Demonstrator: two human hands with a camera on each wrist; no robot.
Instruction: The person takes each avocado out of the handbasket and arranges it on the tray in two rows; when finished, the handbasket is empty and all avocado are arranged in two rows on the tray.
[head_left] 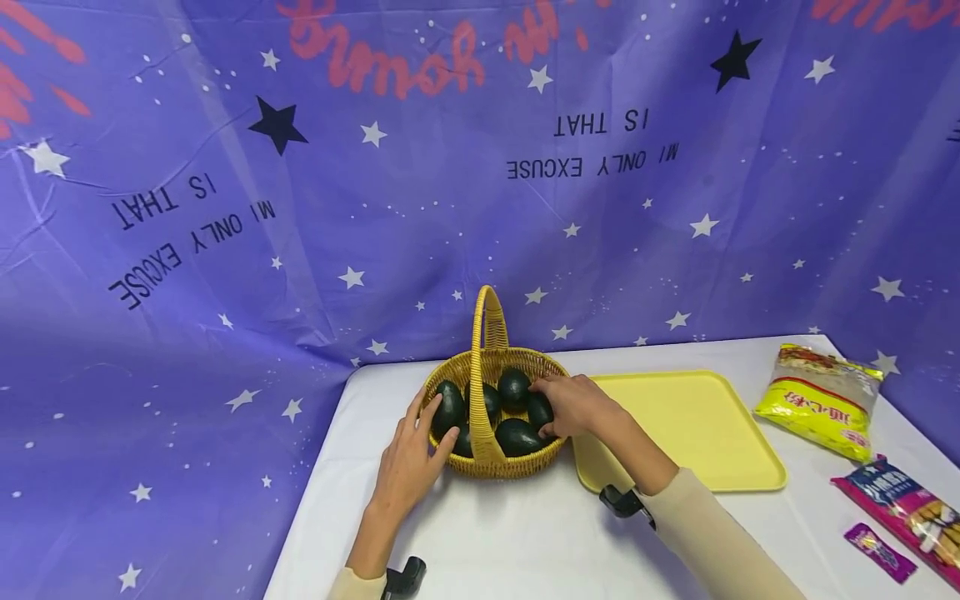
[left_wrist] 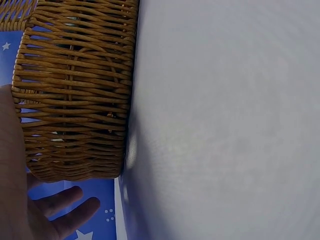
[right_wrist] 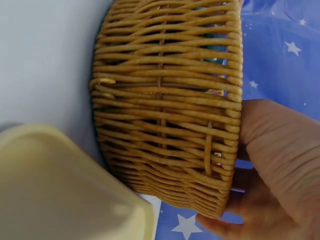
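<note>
A yellow wicker basket (head_left: 506, 469) with a tall arched handle (head_left: 477, 367) stands on the white table, holding several dark green avocados (head_left: 517, 437). At its right rim, my right hand (head_left: 581, 406) reaches in and grips an avocado (head_left: 539, 410) between thumb and fingers. My left hand (head_left: 408, 467) rests against the left rim with its fingers spread along the outside and the thumb over the edge, beside another avocado (head_left: 448, 407). In the left wrist view, loose fingers (left_wrist: 75, 217) show past the woven wall (left_wrist: 75, 100). The right wrist view shows the basket wall (right_wrist: 165, 100) hiding the avocados.
Right of the basket lies a yellow tray (head_left: 690, 433), partly under my right forearm. Farther right are a yellow food bag (head_left: 821, 404), a pink and blue snack packet (head_left: 903, 508) and a small purple packet (head_left: 879, 552). A purple star-printed curtain (head_left: 420, 208) hangs behind the table.
</note>
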